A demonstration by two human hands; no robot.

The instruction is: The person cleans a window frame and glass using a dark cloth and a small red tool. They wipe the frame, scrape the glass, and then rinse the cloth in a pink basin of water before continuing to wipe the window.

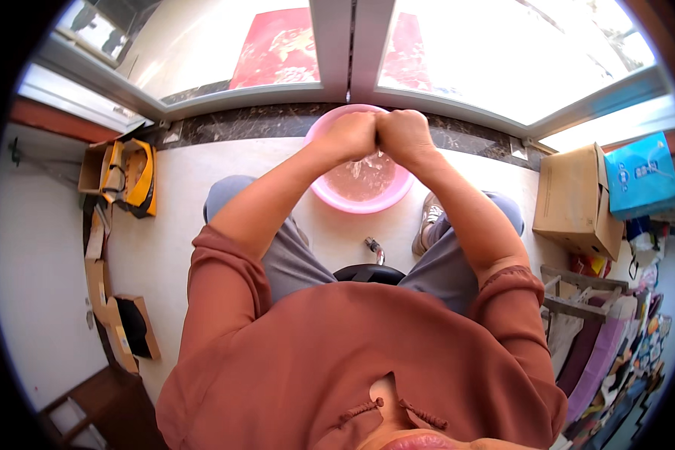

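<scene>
A pink plastic basin point(361, 206) holding reddish, cloudy water point(360, 179) stands on the pale floor between my feet. Over its far half, my left hand point(355, 134) and my right hand point(403, 135) meet with fingers curled in. The knuckles hide whatever may be between them, so I cannot tell what they grip. Below the hands the water looks disturbed and splashing. My left hand here is the one at the picture's left.
Glass doors point(337, 45) with a dark stone sill lie just beyond the basin. A cardboard box point(568, 197) and a blue package point(641, 175) stand at right, above a wooden stool point(582, 301). A yellow bag point(140, 180) is at left. A chrome stool leg point(376, 250) shows below me.
</scene>
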